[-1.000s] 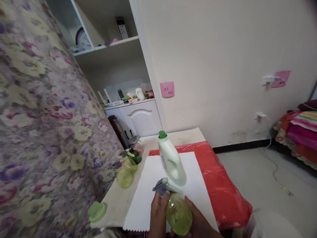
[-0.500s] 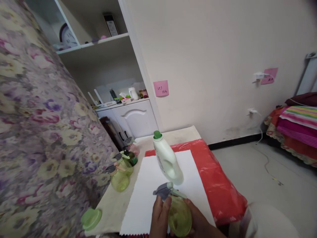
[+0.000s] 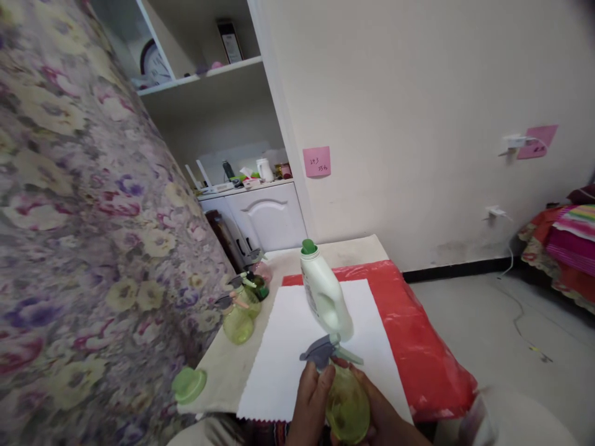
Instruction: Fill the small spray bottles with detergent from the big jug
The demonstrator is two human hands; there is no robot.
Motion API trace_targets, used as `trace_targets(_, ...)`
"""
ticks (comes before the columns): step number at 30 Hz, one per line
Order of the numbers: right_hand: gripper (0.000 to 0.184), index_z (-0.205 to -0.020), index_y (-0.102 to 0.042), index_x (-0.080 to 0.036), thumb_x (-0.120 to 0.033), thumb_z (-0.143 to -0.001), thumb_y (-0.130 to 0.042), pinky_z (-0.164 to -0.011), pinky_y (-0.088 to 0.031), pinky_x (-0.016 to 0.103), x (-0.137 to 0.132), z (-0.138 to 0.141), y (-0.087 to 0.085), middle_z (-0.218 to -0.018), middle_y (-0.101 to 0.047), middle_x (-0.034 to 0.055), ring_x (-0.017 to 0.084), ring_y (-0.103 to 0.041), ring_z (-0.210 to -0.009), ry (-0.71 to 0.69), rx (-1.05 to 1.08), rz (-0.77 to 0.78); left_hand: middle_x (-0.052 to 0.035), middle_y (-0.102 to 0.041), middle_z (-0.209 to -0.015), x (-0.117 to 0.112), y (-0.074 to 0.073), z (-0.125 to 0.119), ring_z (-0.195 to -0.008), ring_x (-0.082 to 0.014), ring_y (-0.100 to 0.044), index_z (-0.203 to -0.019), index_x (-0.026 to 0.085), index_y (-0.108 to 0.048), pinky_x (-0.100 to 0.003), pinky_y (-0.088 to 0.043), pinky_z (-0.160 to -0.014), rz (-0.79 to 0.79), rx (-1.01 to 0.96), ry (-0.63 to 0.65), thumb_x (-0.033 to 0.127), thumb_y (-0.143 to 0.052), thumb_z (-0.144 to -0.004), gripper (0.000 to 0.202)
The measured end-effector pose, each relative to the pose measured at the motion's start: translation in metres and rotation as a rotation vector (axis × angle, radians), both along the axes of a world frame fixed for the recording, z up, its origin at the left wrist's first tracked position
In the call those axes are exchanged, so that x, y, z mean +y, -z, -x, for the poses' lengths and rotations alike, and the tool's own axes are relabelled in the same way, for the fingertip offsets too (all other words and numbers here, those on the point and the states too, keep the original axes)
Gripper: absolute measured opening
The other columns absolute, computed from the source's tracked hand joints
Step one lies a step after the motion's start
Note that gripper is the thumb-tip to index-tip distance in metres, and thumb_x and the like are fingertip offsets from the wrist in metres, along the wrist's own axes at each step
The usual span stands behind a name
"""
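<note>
Both my hands hold a yellow-green spray bottle point(image 3: 346, 406) with a grey trigger head point(image 3: 320, 351) at the near edge of the table. My left hand point(image 3: 310, 406) wraps the bottle's left side just under the head. My right hand point(image 3: 383, 416) cups its right side. The bottle is over a white sheet point(image 3: 288, 365) that lies on the table. A white detergent jug point(image 3: 325, 297) with a green cap stands upright on the sheet just beyond the bottle.
Two more green spray bottles point(image 3: 238, 319) and a dark green one point(image 3: 258, 286) stand at the table's left side against a flowered cloth point(image 3: 83, 248). A green lid point(image 3: 189, 384) lies at the near left corner. Red plastic point(image 3: 418, 347) covers the table's right part. A white cabinet point(image 3: 264, 217) stands behind.
The view has shifted a little left and then back. My hands have kept hold of the spray bottle, which has turned slightly so its trigger head points more to the right.
</note>
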State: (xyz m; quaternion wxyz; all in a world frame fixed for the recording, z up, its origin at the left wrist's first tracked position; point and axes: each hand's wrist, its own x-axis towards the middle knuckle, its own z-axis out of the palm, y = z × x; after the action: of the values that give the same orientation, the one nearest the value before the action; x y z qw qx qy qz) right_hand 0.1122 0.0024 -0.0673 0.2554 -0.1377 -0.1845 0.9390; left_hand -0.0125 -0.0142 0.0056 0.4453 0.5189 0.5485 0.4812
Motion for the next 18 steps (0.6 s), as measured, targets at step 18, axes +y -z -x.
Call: trace_targets(18,0.070,-0.073,-0.068,-0.012,-0.074,-0.084,-0.037,-0.024,-0.034,0.016,-0.002,-0.005,-0.016,-0.041,-0.062,0.0003,0.007,-0.041,-0.024,0.145,0.055,0.144,-0.0109,-0.058,-0.129,0.000,0.015,0.003,-0.118,-0.0336,-0.053,-0.135,0.021,-0.045,-0.042,-0.045,-0.099,-0.044,-0.143,0.335,0.043,-0.081,-0.056,0.090)
